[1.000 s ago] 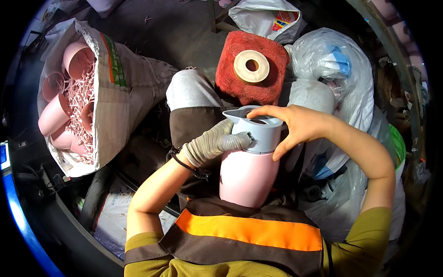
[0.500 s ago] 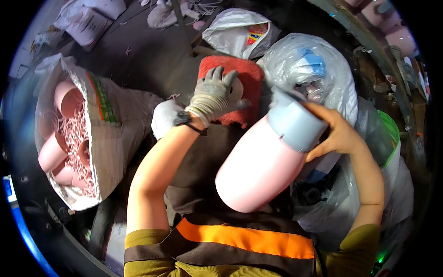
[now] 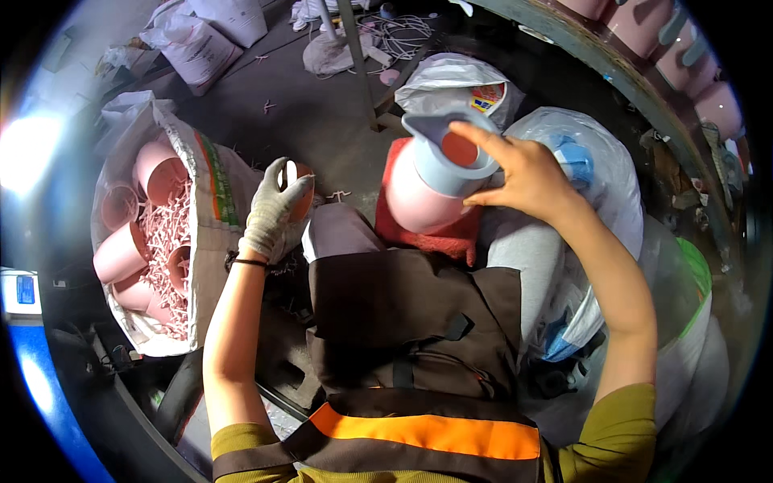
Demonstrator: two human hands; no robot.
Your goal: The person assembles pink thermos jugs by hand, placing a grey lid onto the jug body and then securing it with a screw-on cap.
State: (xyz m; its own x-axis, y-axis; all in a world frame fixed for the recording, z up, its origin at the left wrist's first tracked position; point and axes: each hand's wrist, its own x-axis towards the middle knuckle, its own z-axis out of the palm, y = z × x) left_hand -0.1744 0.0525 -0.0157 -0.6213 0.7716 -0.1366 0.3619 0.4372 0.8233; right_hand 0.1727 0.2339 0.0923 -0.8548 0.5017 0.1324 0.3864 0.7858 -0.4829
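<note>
My right hand point(image 3: 527, 173), bare, grips the grey spouted collar point(image 3: 439, 165) of a pink jug point(image 3: 415, 201). Upright with a slight tilt, the jug is over a red padded cushion point(image 3: 451, 245); whether its base touches is hidden. A reddish inside shows through the collar's round opening. To the left, my gloved left hand point(image 3: 274, 205) has its fingers closed around a small round part, brownish-pink and white point(image 3: 299, 193), whose exact kind I cannot make out. Just beyond that hand stands an open woven sack point(image 3: 213, 266) holding several pink cups point(image 3: 121, 252) and pink moulded scraps point(image 3: 161, 266).
Clear plastic bags point(image 3: 600, 153) crowd the right side, with a white bag point(image 3: 451, 80) behind the cushion. Further pink jugs point(image 3: 672, 60) line a shelf point(image 3: 604, 76) at the upper right. Filled white sacks point(image 3: 201, 52) and coiled cable point(image 3: 403, 36) lie at the back.
My right hand has carried the jug from over my lap forward to the cushion and turned it upright. My left hand has left the cushion and moved left toward the sack with the round part.
</note>
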